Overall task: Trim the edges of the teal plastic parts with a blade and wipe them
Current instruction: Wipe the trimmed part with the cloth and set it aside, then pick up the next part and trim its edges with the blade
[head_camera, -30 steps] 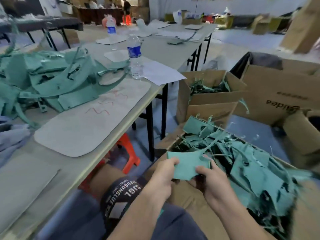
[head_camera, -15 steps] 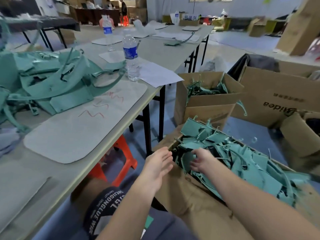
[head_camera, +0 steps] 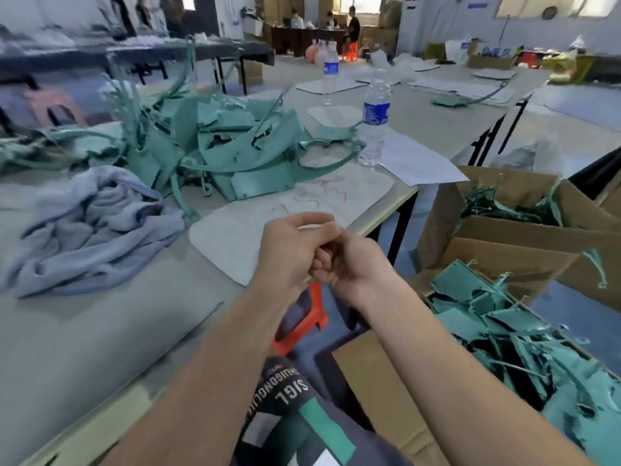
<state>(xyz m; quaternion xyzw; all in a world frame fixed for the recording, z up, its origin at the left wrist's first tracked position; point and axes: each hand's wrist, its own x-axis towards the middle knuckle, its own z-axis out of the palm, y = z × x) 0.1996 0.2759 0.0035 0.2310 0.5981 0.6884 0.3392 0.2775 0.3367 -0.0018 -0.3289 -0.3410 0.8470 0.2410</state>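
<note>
View from a camera worn on the head. A person's left hand and right hand meet over the near edge of a white mat, which lies on a grey desk. Both grips are curled, and the fingers of one hand touch the fingers of the other. Blur hides whether they pinch anything, so I cannot tell. A heap of teal plastic parts sits on the desk at the far side of the mat, with its front edge resting on it. Left of the mat lies a crumpled grey-blue cloth. Just beyond the mat's far right corner stands a water bottle. Right of the mat, off the desk, an open cardboard box holds more teal pieces.
</note>
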